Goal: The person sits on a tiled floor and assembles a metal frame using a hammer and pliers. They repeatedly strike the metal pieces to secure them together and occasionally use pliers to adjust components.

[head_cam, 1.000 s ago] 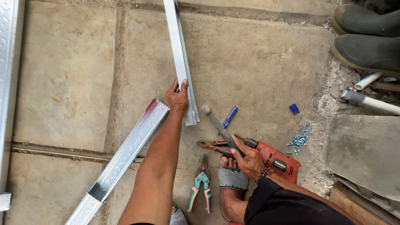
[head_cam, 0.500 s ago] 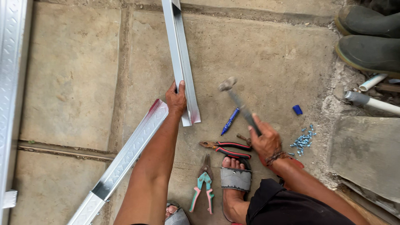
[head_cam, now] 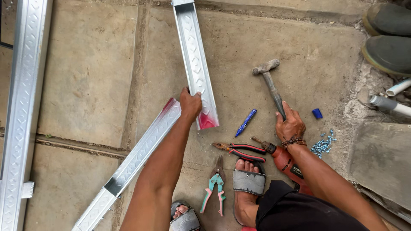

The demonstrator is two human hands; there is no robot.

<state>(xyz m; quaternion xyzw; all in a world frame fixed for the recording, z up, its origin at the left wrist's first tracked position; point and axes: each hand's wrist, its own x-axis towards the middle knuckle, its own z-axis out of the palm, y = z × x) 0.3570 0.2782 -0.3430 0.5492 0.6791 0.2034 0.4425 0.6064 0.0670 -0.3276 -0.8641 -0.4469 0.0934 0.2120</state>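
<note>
My left hand (head_cam: 190, 104) grips the near end of a silver metal channel (head_cam: 193, 60) that runs away from me across the concrete floor; its end is sprayed red. A second channel (head_cam: 135, 160) lies diagonally to the left, its red tip beside that hand. My right hand (head_cam: 290, 124) holds a hammer (head_cam: 269, 81) by the handle, head pointing away from me and resting low over the floor.
Near my sandalled feet lie a blue marker (head_cam: 245, 122), red-handled snips (head_cam: 239, 149), green and pink snips (head_cam: 215, 185), a red power drill (head_cam: 284, 160), a pile of screws (head_cam: 323, 144) and a blue cap (head_cam: 317, 113). A long channel (head_cam: 21, 107) lies left; boots (head_cam: 387, 38) and pipes (head_cam: 391, 100) right.
My right hand left the drill, picked up the hammer and swung its head out over the floor to the right of the marker. My left hand kept its hold on the channel.
</note>
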